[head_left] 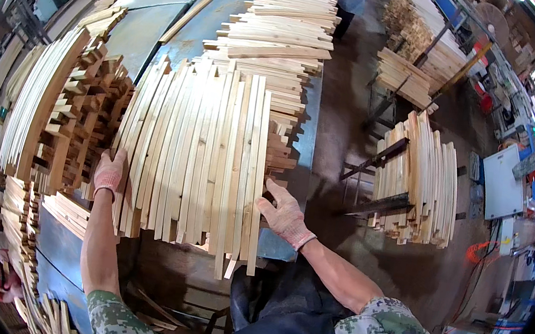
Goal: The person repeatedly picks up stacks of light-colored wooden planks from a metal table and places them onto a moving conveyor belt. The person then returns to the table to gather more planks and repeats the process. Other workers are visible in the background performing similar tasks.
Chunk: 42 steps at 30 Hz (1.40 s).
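Observation:
A row of pale wooden strips [196,157] lies side by side before me, their near ends uneven and jutting past the edge of the metal table. Against the row's left side is my left hand [109,172], in a pinkish work glove, its fingers partly hidden by the outer strip. My right hand [283,213], gloved alike, presses on the rightmost strip from the other side. Between them the two hands clasp the row. Further wooden strips [277,40] lie crosswise in a long pile behind it, partly covered by the row.
To the left rises a tall criss-cross stack of strips [79,108]. Right of the table, a metal rack [377,158] carries more strips [424,181]. A grey control box [503,181] stands at far right. A single strip [185,20] lies on the blue-grey tabletop [129,37].

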{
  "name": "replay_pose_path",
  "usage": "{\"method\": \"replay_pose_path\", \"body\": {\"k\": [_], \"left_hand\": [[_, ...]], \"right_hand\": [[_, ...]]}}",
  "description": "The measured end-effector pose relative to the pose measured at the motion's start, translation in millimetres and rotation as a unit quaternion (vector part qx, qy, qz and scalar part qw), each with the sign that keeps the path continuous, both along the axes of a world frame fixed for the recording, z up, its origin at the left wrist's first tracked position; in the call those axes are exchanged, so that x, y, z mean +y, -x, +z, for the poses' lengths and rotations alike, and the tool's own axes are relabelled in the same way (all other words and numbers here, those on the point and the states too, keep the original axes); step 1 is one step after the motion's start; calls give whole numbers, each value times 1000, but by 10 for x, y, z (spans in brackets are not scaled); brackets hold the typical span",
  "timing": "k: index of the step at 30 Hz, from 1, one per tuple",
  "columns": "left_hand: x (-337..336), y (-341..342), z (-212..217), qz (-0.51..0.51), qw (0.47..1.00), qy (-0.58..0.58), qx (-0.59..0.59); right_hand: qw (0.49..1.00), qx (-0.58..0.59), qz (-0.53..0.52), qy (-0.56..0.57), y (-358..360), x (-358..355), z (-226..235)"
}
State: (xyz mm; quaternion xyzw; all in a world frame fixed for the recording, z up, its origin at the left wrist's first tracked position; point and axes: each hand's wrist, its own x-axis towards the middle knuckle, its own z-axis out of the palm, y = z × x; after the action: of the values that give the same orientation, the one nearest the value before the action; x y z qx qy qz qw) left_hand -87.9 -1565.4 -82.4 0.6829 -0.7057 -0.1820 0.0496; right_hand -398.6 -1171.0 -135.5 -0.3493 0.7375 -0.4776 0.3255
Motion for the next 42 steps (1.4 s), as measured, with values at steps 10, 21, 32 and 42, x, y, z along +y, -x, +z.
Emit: {"method": "replay_pose_path", "body": {"k": [10, 21, 32, 42], "left_hand": [[365, 70, -119, -58, 997, 50, 27], [877, -82, -67, -213, 977, 2, 14], [981, 212, 118, 28, 883, -202, 423], [1561, 285, 331, 56, 782, -214, 583]], "right_hand": [[995, -5, -60, -86, -79, -43, 86], [958, -286, 5, -37, 903, -7, 192], [936, -339, -41, -82, 905, -333, 59], [934, -355, 20, -30, 1053, 48, 324]]}}
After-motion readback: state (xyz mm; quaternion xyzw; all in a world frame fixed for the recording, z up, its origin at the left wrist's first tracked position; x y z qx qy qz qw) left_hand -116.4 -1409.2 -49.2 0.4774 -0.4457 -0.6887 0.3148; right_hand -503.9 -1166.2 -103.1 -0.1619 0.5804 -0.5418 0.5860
